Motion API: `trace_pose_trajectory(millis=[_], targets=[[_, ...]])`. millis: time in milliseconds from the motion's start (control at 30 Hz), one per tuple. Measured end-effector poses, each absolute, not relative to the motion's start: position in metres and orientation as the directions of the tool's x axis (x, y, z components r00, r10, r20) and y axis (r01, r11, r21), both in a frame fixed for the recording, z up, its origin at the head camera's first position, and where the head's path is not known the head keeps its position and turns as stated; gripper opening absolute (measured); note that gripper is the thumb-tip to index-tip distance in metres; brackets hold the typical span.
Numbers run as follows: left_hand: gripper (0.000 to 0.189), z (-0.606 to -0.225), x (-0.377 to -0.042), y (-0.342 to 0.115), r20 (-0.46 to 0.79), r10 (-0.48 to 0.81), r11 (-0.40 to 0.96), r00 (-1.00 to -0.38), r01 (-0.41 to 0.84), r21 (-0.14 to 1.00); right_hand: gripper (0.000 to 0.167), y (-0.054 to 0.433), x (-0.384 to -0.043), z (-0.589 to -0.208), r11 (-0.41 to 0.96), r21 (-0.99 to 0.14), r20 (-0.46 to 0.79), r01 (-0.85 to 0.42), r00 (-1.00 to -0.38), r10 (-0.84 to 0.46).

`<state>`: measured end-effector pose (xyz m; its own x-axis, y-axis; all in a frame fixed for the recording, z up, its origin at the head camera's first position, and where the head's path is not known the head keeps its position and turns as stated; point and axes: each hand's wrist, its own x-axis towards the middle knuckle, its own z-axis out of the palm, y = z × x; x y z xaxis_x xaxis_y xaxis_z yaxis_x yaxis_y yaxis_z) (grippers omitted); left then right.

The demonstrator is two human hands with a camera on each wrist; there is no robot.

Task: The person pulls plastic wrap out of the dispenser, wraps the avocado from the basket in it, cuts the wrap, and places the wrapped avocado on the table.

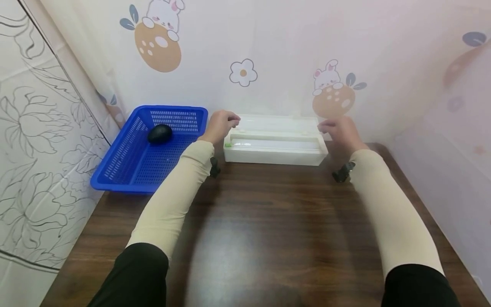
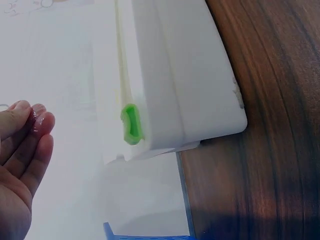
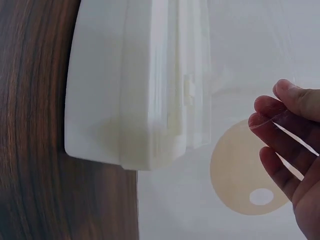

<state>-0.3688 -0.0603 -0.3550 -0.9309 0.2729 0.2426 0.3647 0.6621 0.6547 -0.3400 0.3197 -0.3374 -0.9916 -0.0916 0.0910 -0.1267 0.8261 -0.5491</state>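
A white cling film dispenser stands against the back of the table, its clear lid raised behind it. A green slider sits at the left end of its cutter rail. Just behind the left end, my left hand pinches clear film between thumb and fingertips; the film shines over the fingertips in the left wrist view. My right hand pinches the film beyond the other end, where a thin clear edge crosses its fingers. The film between the hands is almost invisible.
To the left, a blue plastic basket holds a dark oval, avocado-like thing. A patterned curtain hangs right behind the dispenser. Brown wooden table spreads in front.
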Motion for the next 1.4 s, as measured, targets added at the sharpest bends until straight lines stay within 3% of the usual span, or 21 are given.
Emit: trace_pose_trajectory(millis=[1400], targets=[[0.022, -0.325, -0.358, -0.065, 0.226, 0.262, 0.611, -0.938, 0.343, 0.713, 0.026, 0.323, -0.337, -0.305, 0.861, -0.454, 0.202, -0.230, -0.968, -0.152]])
